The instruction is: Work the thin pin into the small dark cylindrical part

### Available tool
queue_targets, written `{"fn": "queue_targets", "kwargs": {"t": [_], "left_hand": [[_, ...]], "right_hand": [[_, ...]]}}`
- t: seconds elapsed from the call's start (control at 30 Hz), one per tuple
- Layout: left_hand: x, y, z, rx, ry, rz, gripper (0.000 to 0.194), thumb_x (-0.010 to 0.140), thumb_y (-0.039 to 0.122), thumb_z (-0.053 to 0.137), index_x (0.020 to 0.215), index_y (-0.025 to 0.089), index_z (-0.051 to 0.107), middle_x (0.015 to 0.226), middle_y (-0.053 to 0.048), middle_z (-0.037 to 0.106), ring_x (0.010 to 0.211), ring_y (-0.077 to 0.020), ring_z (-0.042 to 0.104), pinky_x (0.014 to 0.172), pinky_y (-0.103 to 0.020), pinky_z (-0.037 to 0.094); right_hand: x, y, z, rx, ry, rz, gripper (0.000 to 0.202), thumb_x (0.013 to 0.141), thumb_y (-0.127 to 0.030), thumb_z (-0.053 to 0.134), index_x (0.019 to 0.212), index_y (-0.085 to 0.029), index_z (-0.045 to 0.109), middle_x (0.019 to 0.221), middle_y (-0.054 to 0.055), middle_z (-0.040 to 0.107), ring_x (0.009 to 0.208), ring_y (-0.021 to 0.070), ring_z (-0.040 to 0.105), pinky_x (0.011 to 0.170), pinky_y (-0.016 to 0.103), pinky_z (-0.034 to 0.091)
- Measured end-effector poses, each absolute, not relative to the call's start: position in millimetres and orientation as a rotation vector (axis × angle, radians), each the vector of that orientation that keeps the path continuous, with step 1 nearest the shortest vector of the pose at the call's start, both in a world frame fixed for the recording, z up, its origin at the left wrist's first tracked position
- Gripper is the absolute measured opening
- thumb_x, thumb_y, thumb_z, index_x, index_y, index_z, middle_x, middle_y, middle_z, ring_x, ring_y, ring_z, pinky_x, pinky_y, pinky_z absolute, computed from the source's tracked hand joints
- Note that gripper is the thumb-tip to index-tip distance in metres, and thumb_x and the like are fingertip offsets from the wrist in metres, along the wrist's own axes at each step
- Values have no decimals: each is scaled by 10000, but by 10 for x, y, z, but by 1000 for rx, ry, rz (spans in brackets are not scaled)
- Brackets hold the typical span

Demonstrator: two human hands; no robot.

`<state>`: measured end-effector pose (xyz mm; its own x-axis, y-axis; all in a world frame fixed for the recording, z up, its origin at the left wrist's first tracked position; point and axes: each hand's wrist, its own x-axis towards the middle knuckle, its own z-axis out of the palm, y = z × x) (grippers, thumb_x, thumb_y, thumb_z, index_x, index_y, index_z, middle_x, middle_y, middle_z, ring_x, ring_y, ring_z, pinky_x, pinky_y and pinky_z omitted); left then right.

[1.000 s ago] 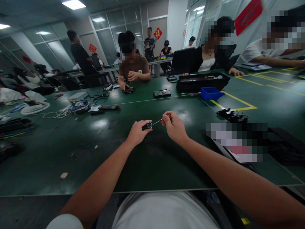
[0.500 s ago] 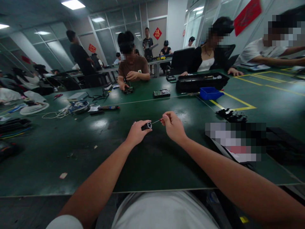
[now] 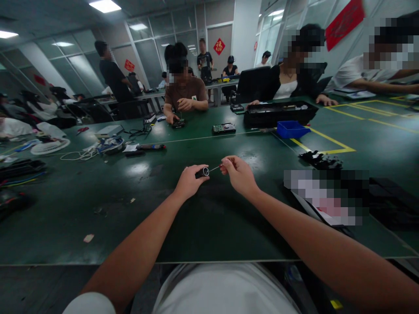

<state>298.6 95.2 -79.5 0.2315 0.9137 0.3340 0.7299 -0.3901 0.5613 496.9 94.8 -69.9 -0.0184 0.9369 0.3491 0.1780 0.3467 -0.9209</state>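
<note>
Over a green table (image 3: 209,226), the person is holding both hands out in front, close to each other but not touching. The left hand (image 3: 189,182) is grasping a short black tube (image 3: 199,174), with its fingers lying along the top and its thumb supporting from below, and the tube's round, pale-rimmed end is facing toward the right. The right hand (image 3: 241,173) is pinching a thin metal rod (image 3: 215,168) by its red end between thumb and fingers, and the rod is pointing leftward at the tube's round end; whether its tip is going inside or only meeting the rim, one cannot tell. Beyond the hands, a small circuit board (image 3: 224,128) is lying flat, and a blue bin (image 3: 292,129) is standing just in front of a long black tray (image 3: 278,121). Nearer on the right, a clump of black pieces (image 3: 322,162) is lying on the table. Beyond the left hand, a pen-like tool (image 3: 152,147) is resting, with a white cable (image 3: 77,155) curling farther left. Across the table, a co-worker in a brown shirt (image 3: 193,89) is bending over a dark device (image 3: 178,124).
</note>
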Motion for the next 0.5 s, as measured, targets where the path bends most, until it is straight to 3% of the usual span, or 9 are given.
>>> {"fn": "queue_targets", "kwargs": {"t": [0.5], "left_hand": [[2989, 956, -805, 2187, 1534, 896, 403, 825, 276, 741, 1222, 264, 679, 1159, -48, 704, 1079, -250, 613, 1013, -427, 411]], "right_hand": [[5023, 871, -630, -1010, -1537, 526, 228, 995, -409, 426, 954, -230, 562, 807, 28, 679, 742, 181, 641, 707, 333, 478]]}}
